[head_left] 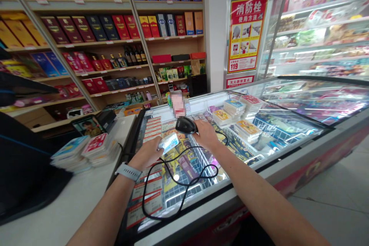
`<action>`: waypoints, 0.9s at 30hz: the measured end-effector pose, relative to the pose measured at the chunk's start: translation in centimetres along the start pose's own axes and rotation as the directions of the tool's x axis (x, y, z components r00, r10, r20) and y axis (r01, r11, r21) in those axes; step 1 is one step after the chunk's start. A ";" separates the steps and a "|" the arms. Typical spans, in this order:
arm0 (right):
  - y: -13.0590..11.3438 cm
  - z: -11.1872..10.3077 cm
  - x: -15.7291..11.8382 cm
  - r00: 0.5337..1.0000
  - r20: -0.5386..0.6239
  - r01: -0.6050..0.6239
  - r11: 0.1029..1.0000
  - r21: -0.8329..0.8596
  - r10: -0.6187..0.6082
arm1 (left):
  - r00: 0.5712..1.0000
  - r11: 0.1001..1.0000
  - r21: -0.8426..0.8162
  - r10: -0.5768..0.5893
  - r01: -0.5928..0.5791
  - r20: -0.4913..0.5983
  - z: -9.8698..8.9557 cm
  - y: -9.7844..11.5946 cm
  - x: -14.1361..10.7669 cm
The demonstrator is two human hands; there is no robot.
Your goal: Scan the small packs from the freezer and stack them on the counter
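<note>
Above the glass lid of a chest freezer (288, 150), my right hand (206, 134) grips a black barcode scanner (186, 126), its head pointing left. The scanner's black cable (184, 196) lies in loops over the glass. My left hand (148, 152), with a grey watch band on the wrist, holds a small white and blue packet (170, 142) a little below and left of the scanner. Beyond the scanner, a pinkish item (178, 107) is partly blurred out. Stacks of flat packs with yellow (248, 128), blue (234, 107) and red (251, 100) tops sit on the freezer right of my hands.
On the counter (95, 196) at left are two stacks of similar flat packs (99, 148), a phone-like screen (88, 126) and a dark monitor (23, 153). Price cards (144, 203) line the freezer's left side. Shelves of boxes (109, 27) stand behind; a lit display cooler (319, 34) is at right.
</note>
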State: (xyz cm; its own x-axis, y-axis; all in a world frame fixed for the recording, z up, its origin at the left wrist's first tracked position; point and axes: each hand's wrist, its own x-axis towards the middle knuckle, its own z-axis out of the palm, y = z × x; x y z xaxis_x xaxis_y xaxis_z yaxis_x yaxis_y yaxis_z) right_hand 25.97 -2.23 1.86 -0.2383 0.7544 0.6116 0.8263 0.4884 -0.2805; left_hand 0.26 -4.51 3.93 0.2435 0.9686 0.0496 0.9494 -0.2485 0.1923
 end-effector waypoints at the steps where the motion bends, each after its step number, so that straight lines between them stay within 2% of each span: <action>1: 0.0 0.0 0.0 1.000 0.002 -0.001 1.000 0.005 0.001 | 1.000 1.000 -0.013 -0.021 0.021 -0.009 0.0 0.0 0.1; 4: 0.0 -0.1 0.1 1.000 0.000 0.003 1.000 0.028 -0.003 | 0.997 0.994 -0.084 -0.069 0.066 -0.038 -0.1 0.0 0.4; 11: 0.3 0.1 0.1 1.000 0.005 -0.006 1.000 0.022 0.006 | 0.980 0.978 -0.191 -0.119 0.088 -0.161 0.0 0.2 0.5; 18: 0.4 0.2 0.1 0.999 -0.013 -0.030 1.000 0.008 0.030 | 0.971 0.958 -0.284 -0.108 0.045 -0.212 0.6 -0.4 0.8; 21: 0.4 0.2 0.2 0.999 -0.020 -0.043 0.999 0.014 0.044 | 0.966 0.904 -0.427 -0.101 -0.010 -0.237 0.7 -0.4 0.7; 24: 0.5 0.3 0.2 0.998 -0.017 -0.053 0.998 0.021 0.053 | 0.952 0.819 -0.573 -0.144 -0.039 -0.270 0.8 -0.1 0.6; 27: 0.7 0.4 0.2 0.998 -0.027 -0.053 0.998 0.038 0.055 | 0.949 0.804 -0.594 -0.157 -0.037 -0.273 1.0 0.0 0.8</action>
State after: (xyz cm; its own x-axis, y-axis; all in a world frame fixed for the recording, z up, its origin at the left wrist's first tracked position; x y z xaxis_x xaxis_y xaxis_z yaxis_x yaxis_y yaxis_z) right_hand 26.25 -1.55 1.54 -0.1793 0.7680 0.6149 0.8176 0.4639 -0.3410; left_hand 0.61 -3.77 2.96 0.0276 0.9584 0.2841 0.6362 -0.2360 0.7345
